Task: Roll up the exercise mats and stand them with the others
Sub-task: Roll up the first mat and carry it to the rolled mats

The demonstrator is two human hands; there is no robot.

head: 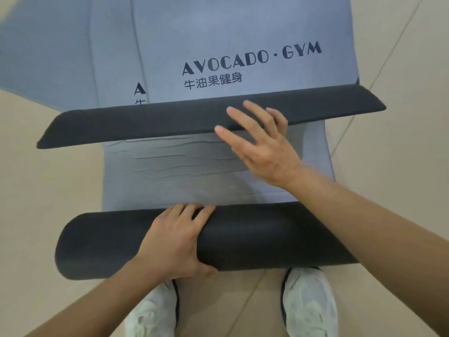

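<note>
A grey-blue exercise mat point(170, 173) with a dark underside lies on the floor in front of me. Its near end is wound into a thick dark roll point(255, 237) just above my shoes. My left hand point(175, 242) grips that roll from above, fingers curled over its far side. The mat's far end is folded back as a dark flap point(145, 120) lying across the mat. My right hand point(260, 142) hovers with fingers spread over the flap's near edge, holding nothing. Beyond lies another flat mat point(243, 32) printed "AVOCADO · GYM".
A further flat grey-blue mat point(60, 57) overlaps at the far left. Beige tiled floor point(48, 186) surrounds the mats on both sides. My white shoes point(308, 302) stand right behind the roll.
</note>
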